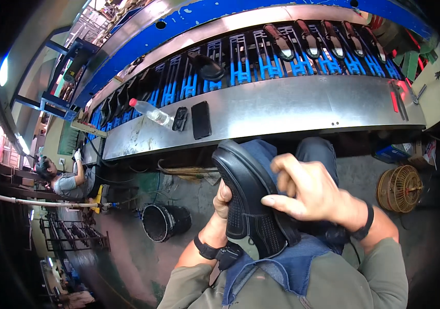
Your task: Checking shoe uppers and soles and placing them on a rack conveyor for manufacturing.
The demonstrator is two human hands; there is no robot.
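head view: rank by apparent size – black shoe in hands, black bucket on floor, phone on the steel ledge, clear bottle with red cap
1. black shoe, largest, though nearest the camera, which inflates it.
2. black bucket.
3. clear bottle and phone: look alike, not ranked.

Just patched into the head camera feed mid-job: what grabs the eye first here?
A black shoe held sole-up in the lap at centre, the left hand behind it and the right hand gripping its edge. Above it curves a steel ledge carrying a plastic bottle and a dark phone, with blue racks of shoes behind. A black bucket stands on the floor at lower left.
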